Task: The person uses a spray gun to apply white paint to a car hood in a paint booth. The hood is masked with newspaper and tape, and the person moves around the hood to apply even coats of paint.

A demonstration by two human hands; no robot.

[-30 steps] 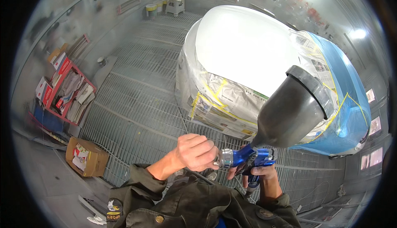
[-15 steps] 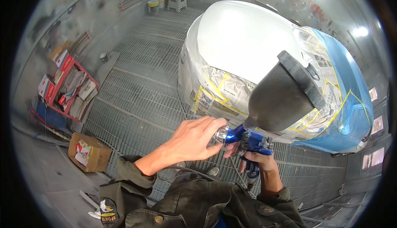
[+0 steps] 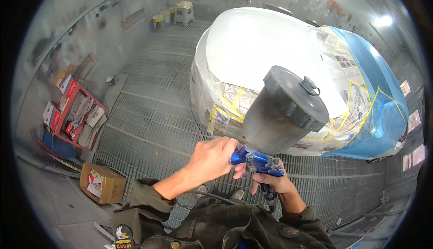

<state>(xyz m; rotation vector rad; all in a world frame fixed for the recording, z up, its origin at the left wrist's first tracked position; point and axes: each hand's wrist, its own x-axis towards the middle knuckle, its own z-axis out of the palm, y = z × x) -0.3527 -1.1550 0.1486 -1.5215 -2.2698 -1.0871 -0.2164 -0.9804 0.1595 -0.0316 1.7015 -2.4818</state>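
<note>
A blue paint spray gun (image 3: 261, 162) is gripped by its handle in my right hand (image 3: 279, 182). Its dark grey gravity cup (image 3: 282, 113), lidded and tilted to the right, rises above it. My left hand (image 3: 212, 156) is closed around the front end of the gun, so the nozzle is covered by the fingers. A hose (image 3: 209, 195) runs low in front of my jacket. Beyond the cup stands a car with a glossy white panel (image 3: 257, 46), edged by newspaper (image 3: 234, 94) and yellow tape, with blue bodywork (image 3: 388, 113) at the right.
A red rack (image 3: 101, 107) stuffed with papers stands by the left wall, with a cardboard box (image 3: 112, 186) nearer me. At the far end are paint cans (image 3: 158, 21) and a grey step stool (image 3: 184, 14). Underfoot lies metal grating (image 3: 144, 91); a small can (image 3: 111, 81) stands beside it.
The spray gun has shifted left and its cup has tipped, bringing the lid into view. My left hand's fingers have closed further over the nozzle end. The whole view has shifted slightly.
</note>
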